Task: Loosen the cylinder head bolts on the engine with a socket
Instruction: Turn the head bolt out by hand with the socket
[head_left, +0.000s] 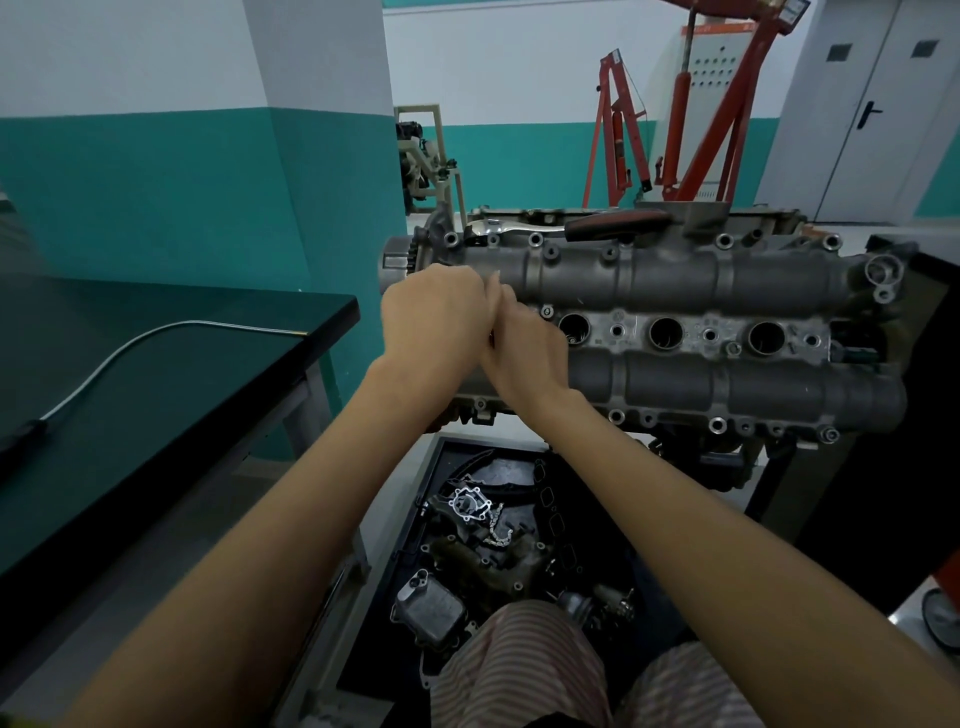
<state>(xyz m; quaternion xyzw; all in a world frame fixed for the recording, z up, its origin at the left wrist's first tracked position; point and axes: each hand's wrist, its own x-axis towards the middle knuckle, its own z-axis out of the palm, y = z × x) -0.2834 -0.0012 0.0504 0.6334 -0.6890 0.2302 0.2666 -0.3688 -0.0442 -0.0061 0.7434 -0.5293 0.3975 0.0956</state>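
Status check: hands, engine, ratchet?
Left hand and right hand pressed together over the engine's left end, grip hidden. Ratchet lies unused on the far edge. Nothing in the way.

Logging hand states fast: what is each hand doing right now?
Left hand: curled, pressed against the right; what it holds cannot be told.
Right hand: over the cylinder head; grip cannot be told.

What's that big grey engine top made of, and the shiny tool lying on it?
The grey engine cylinder head looks like cast metal, probably aluminium: dull, grainy, matte surface. The shiny silver ratchet wrench looks like polished, chrome-plated steel, since it reflects light; its dark handle may be rubber or plastic.
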